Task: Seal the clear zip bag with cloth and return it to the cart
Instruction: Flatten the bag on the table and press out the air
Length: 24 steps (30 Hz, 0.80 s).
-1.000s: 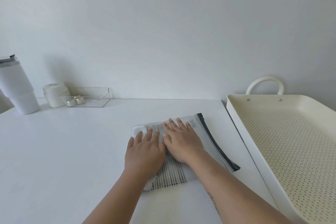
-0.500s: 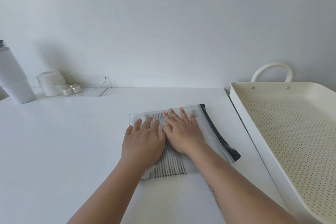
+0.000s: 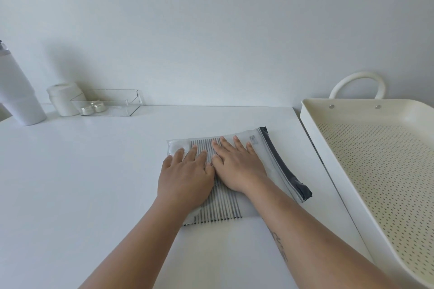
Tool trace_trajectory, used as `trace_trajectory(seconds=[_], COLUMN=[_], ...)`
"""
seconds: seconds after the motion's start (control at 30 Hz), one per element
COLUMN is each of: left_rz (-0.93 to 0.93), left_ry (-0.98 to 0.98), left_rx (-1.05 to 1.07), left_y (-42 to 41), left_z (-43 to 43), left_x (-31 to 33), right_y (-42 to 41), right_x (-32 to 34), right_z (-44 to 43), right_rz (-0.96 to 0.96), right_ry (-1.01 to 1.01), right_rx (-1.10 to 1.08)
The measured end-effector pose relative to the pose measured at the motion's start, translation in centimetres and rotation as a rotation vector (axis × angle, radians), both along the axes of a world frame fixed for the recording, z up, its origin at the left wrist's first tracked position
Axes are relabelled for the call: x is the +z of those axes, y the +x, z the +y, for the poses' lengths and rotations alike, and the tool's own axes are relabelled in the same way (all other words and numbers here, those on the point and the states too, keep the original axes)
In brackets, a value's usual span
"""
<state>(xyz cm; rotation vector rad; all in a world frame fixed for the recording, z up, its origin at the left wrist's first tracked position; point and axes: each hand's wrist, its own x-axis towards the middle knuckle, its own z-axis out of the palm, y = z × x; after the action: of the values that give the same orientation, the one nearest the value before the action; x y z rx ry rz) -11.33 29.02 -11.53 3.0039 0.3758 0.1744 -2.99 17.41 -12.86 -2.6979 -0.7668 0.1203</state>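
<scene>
Clear zip bag with striped cloth is pressed flat on the worktop under left hand and right hand, fingers spread; sealing seems unfinished, and the cart is not yet reached.

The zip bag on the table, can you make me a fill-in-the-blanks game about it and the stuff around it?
1. Both hands, the left hand and the right hand, lie ____ on the zip bag.
2. The cloth inside the bag has a ____ pattern.
3. The cart tray stands to the ____ of the bag.
4. The bag's zip strip is coloured ____.

Missing words: flat; striped; right; black
</scene>
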Motion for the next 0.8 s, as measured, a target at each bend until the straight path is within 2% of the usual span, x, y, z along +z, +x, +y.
trace_trajectory(seconds=[0.8], left_rz=[0.04], left_ry=[0.059], left_rx=[-0.005], left_y=[0.07], left_z=[-0.17], left_x=[0.03], right_y=[0.32], right_x=[-0.11], right_z=[-0.13], right_rz=[-0.019], right_ry=[-0.085], right_rx=[0.005])
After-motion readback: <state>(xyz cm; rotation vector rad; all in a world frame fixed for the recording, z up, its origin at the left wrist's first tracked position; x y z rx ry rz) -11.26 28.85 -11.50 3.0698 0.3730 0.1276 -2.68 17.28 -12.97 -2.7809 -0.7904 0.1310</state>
